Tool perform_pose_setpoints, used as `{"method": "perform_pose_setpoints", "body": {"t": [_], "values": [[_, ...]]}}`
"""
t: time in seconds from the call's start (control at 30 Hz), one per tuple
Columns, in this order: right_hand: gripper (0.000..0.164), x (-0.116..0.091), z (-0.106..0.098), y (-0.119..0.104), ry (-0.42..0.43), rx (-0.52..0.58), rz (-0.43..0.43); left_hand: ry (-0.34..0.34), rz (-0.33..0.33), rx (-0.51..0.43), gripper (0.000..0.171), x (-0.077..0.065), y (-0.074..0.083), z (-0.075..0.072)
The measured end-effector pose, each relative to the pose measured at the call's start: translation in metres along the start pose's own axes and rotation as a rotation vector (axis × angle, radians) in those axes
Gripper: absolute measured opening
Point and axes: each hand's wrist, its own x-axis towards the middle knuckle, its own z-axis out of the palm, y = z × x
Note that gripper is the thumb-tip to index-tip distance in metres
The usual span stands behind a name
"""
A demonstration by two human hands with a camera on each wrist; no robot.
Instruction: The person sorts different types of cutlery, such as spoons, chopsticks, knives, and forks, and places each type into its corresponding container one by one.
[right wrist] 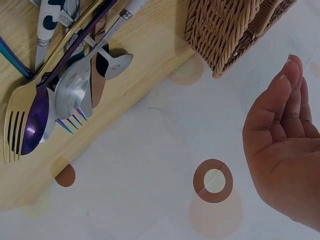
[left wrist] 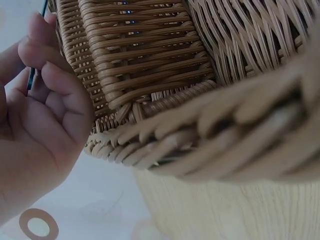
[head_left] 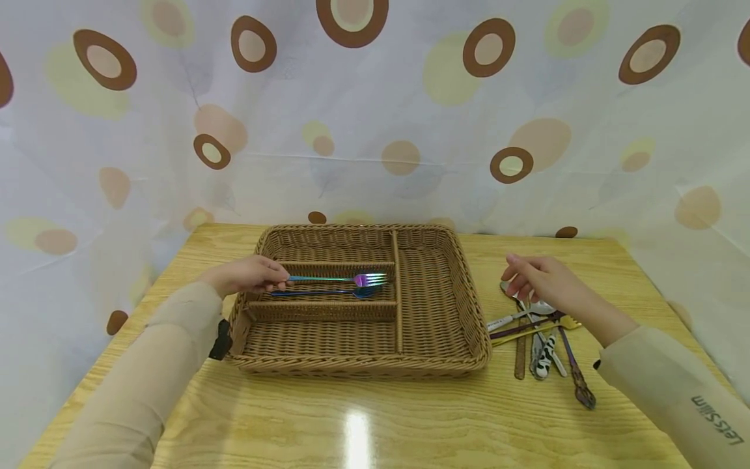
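Observation:
My left hand (head_left: 249, 273) pinches the handle end of a fork (head_left: 370, 280) with a rainbow sheen. The fork is held level over the middle compartment on the left side of a brown wicker basket (head_left: 357, 362), tines pointing right. Below it in that compartment lies a dark blue utensil (head_left: 316, 293); its head is hard to make out. In the left wrist view only a sliver of the fork's handle shows between the fingers. My right hand (head_left: 547, 283) hovers above a cutlery pile, fingers loosely bent and holding nothing.
Right of the basket, the pile includes a gold fork (right wrist: 22, 105), a purple spoon (right wrist: 35, 122), a silver spoon (right wrist: 75, 85) and a cow-patterned handle (head_left: 545, 358). Dividers (head_left: 398, 293) split the basket. A patterned curtain (head_left: 375, 130) hangs behind the wooden table (head_left: 281, 417).

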Motion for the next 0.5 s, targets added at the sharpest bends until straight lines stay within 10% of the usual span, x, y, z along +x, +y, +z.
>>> {"method": "perform_pose_setpoints", "body": {"t": [0.5], "values": [[0.062,-0.003,-0.001,0.007,0.014,-0.022,0.007,0.107,-0.103,0.177,0.026,0.013,0.009,0.014]]}}
